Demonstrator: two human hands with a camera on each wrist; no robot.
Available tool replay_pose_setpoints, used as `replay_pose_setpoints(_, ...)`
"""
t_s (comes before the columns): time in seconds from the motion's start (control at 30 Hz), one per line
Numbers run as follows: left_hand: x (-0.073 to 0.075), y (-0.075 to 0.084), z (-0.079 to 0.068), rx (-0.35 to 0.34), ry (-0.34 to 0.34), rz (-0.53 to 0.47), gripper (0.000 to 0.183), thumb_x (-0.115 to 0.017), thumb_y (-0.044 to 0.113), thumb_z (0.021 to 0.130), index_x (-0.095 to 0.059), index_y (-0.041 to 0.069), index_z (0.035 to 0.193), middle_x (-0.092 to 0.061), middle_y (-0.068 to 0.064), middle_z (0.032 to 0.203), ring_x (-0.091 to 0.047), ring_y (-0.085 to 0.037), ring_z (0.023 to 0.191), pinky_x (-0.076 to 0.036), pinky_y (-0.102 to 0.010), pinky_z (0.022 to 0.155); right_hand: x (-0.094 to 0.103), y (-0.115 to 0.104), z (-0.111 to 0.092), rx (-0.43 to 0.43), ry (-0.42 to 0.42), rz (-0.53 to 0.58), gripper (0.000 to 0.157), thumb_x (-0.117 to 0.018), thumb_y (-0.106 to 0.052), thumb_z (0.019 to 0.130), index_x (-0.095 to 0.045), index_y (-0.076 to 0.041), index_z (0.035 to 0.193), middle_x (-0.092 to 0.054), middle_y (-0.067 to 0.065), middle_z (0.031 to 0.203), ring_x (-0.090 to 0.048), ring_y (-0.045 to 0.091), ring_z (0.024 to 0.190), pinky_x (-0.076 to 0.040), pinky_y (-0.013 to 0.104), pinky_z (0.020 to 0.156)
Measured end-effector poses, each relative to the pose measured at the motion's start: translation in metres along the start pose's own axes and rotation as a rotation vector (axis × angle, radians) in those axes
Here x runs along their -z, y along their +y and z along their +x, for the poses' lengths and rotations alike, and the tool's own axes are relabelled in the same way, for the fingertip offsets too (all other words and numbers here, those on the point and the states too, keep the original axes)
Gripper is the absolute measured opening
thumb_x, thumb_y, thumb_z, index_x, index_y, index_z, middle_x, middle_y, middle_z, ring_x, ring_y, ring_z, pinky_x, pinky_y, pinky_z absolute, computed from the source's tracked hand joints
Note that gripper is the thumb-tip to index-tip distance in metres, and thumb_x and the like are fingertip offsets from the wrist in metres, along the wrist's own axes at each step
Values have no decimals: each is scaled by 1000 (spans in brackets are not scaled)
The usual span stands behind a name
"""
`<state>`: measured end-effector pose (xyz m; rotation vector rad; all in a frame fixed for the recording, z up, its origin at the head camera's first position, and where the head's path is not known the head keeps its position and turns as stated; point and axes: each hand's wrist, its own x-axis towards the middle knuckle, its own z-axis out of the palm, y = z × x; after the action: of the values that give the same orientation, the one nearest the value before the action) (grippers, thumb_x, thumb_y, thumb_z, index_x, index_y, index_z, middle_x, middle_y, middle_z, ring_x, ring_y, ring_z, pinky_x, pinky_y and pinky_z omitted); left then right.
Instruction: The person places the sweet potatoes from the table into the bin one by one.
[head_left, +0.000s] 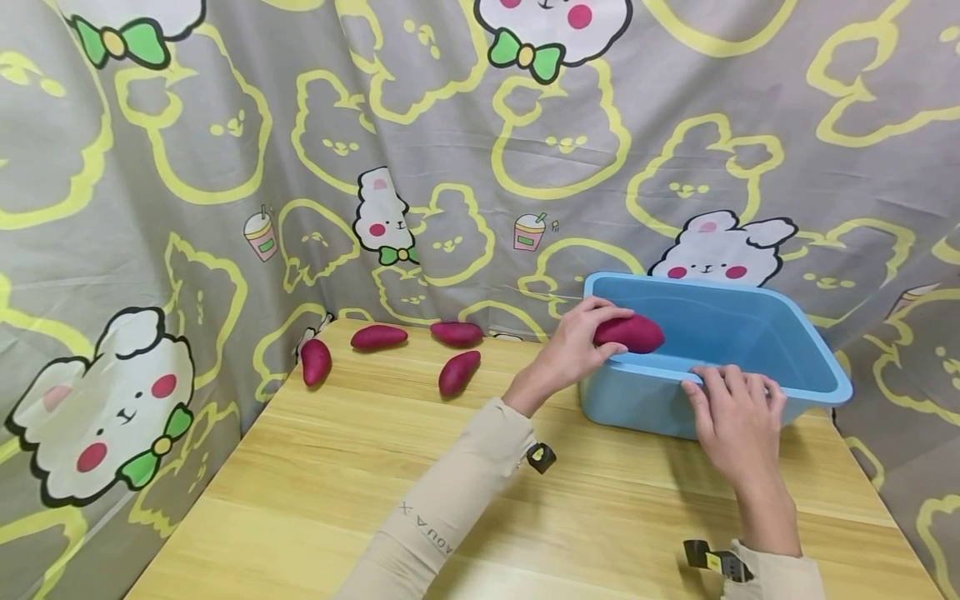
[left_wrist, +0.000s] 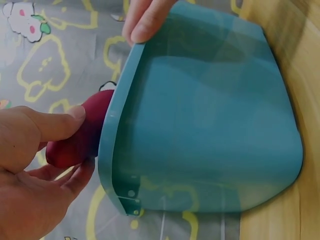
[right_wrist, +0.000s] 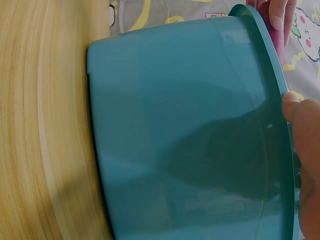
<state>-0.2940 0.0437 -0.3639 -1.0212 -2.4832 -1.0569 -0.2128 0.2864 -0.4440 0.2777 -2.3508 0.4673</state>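
In the head view my left hand (head_left: 579, 340) grips a purple sweet potato (head_left: 637, 333) at the near left rim of a blue plastic bin (head_left: 645, 400). The left wrist view has the thumb on one side of the sweet potato (left_wrist: 82, 135) and fingers on the other, just above the rim. My right hand (head_left: 738, 421) holds the bin's near rim, fingers hooked over the edge and thumb along it. Much of the bin's floor is hidden behind its near wall. More sweet potatoes (head_left: 459, 372) lie on the table to the left.
The wooden table (head_left: 315, 500) carries several sweet potatoes near its back left edge, one of them (head_left: 316, 362) close to the left side. A grey curtain (head_left: 450, 150) with yellow outlines and rabbit faces hangs behind and on both sides.
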Motion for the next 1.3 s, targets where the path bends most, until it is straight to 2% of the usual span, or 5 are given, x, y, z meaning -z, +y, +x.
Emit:
replay_pose_setpoints(0.37,-4,2,0,30,-2,-80,23,-73,7,95,-73,8,118,-67,-4,115,-66,-10,96,-50,-13,85,1,-1,0,-7,-12,8,28,-58,-26,105,-64,-3,120,-58,23,113,-42,48,114,-15,70,109)
replay_pose_setpoints(0.67,-6,0,-4,6,-31,-79,21,-73,15,96,-74,12,117,-66,4,109,-63,-10,103,-47,-13,89,3,0,-1,-19,-19,2,28,-59,-25,104,-64,-3,121,-57,23,113,-41,49,115,-14,70,109)
replay_pose_setpoints(0.9,-1,-6,-11,-35,-21,-76,23,-72,18,98,-72,10,119,-67,1,116,-62,-11,110,-50,-24,96,2,0,1,-4,-15,5,28,-61,-24,103,-64,-2,120,-58,23,113,-41,48,114,-15,70,109)
replay_pose_setpoints(1.1,5,-10,-17,-68,5,-57,22,-70,20,100,-72,11,120,-67,1,118,-58,-4,107,-47,-16,92,2,1,2,2,0,11,27,-60,-24,103,-64,-3,119,-58,23,112,-42,49,113,-15,70,108)
replay_pose_setpoints(1.3,10,-18,-27,-68,41,-79,22,-68,18,101,-71,11,122,-65,1,118,-61,-10,104,-47,-14,88,1,1,1,-4,-7,14,28,-60,-26,104,-64,-3,119,-58,22,112,-42,48,114,-15,70,109)
